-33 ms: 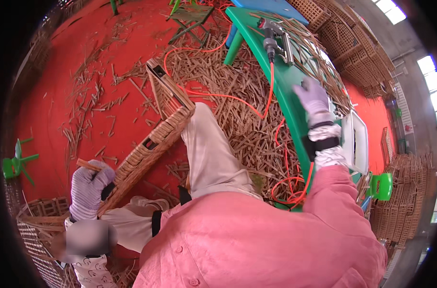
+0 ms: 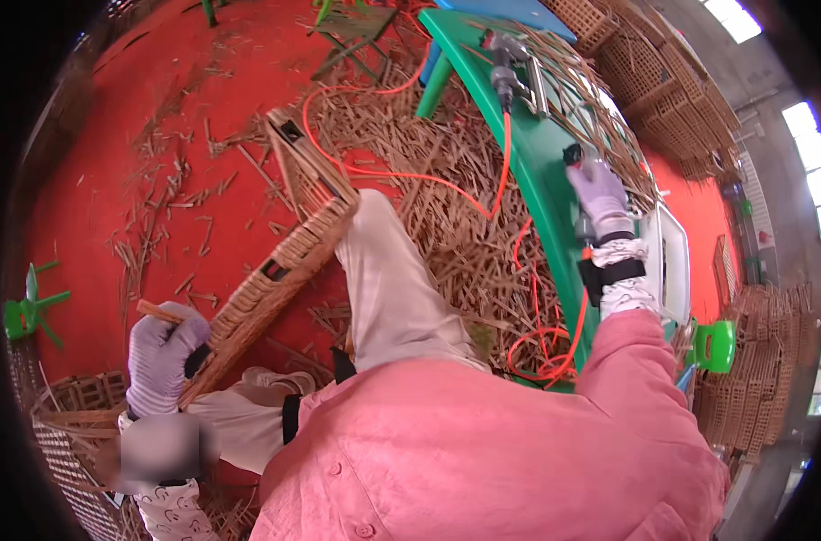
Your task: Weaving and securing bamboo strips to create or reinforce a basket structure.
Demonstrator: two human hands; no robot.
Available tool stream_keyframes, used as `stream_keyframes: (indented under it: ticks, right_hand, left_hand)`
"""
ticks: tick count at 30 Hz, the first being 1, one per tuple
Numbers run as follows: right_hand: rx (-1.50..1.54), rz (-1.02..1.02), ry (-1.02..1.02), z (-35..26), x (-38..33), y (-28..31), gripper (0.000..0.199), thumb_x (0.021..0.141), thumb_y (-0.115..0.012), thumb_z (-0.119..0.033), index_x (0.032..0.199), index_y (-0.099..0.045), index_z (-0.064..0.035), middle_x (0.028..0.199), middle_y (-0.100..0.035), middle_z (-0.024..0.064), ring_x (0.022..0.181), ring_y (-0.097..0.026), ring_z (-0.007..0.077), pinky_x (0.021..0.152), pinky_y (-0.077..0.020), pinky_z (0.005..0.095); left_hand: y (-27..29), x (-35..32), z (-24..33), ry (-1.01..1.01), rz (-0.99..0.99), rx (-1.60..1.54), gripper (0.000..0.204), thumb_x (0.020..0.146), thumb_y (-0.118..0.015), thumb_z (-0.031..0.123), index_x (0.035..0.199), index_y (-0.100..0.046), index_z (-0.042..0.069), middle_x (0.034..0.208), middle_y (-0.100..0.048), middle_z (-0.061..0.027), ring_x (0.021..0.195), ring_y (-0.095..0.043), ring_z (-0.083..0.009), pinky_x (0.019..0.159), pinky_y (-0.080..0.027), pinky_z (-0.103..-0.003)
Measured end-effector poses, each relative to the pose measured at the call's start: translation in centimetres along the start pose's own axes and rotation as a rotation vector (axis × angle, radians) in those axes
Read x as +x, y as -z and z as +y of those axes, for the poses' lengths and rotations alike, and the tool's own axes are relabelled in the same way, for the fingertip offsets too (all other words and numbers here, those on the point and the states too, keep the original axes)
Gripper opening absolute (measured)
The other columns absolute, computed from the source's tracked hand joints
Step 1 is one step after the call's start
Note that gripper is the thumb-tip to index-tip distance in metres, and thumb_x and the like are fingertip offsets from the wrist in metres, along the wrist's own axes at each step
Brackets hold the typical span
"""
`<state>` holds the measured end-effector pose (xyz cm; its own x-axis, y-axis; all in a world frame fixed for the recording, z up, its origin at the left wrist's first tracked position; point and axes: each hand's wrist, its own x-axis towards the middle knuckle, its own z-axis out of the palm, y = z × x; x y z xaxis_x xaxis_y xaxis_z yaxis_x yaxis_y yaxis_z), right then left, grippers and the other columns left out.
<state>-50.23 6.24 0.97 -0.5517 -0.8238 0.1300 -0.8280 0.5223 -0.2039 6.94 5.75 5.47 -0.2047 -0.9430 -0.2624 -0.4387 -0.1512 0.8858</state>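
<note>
Brown strip in left hand

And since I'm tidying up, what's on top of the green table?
The green table bears a metal tool and brown strips; the right hand is over it, a small black object at its fingertips. Whatever lies beneath these is hidden.
</note>
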Motion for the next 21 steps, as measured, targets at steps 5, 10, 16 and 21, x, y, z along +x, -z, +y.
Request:
stream_keyframes:
  ticks: [5,10,16,21]
  right_hand:
    - [-0.184,0.024,-0.167,13.3,-4.9,-1.4,0.031,0.081,-0.052,-0.036,0.091,-0.063,-0.0093,0.095,-0.061,0.0156,0.088,-0.058,0.0328,0.077,-0.0448,0.0398]
    - [-0.123,-0.043,-0.128,19.4,-10.0,-1.0,0.023,0.079,-0.059,-0.029,0.088,-0.063,-0.0082,0.093,-0.062,0.0125,0.086,-0.059,0.0291,0.076,-0.0456,0.0359]
    - [0.111,0.178,0.064,15.9,-3.0,-2.5,0.039,0.079,-0.059,-0.036,0.107,-0.056,-0.0082,0.094,-0.062,0.0144,0.085,-0.060,0.0296,0.077,-0.0454,0.0369]
    - [0.651,-0.360,0.018,7.8,4.1,-3.4,0.054,0.073,-0.069,-0.030,0.114,-0.051,0.0005,0.109,-0.058,0.0138,0.090,-0.059,0.0238,0.080,-0.0449,0.0324]
  left_hand:
    - [1.4,-0.7,-0.8,0.089,0.014,-0.024,0.010,0.080,-0.061,0.012,0.075,-0.056,0.005,0.062,-0.051,0.0042,0.053,-0.044,-0.0025,0.049,-0.034,-0.018]
    - [1.4,0.3,-2.1,0.047,0.014,-0.026,0.011,0.081,-0.062,0.014,0.077,-0.056,0.006,0.064,-0.051,0.0046,0.056,-0.045,-0.0033,0.051,-0.035,-0.019]
    - [1.6,-0.7,-1.9,0.019,0.038,0.037,0.012,0.081,-0.057,0.012,0.074,-0.055,0.003,0.066,-0.050,0.0025,0.059,-0.044,-0.0062,0.054,-0.036,-0.022]
    - [0.3,0.5,0.3,-0.135,-0.037,0.129,0.014,0.077,-0.056,0.012,0.071,-0.058,0.000,0.064,-0.055,-0.0047,0.058,-0.052,-0.0122,0.053,-0.040,-0.027]
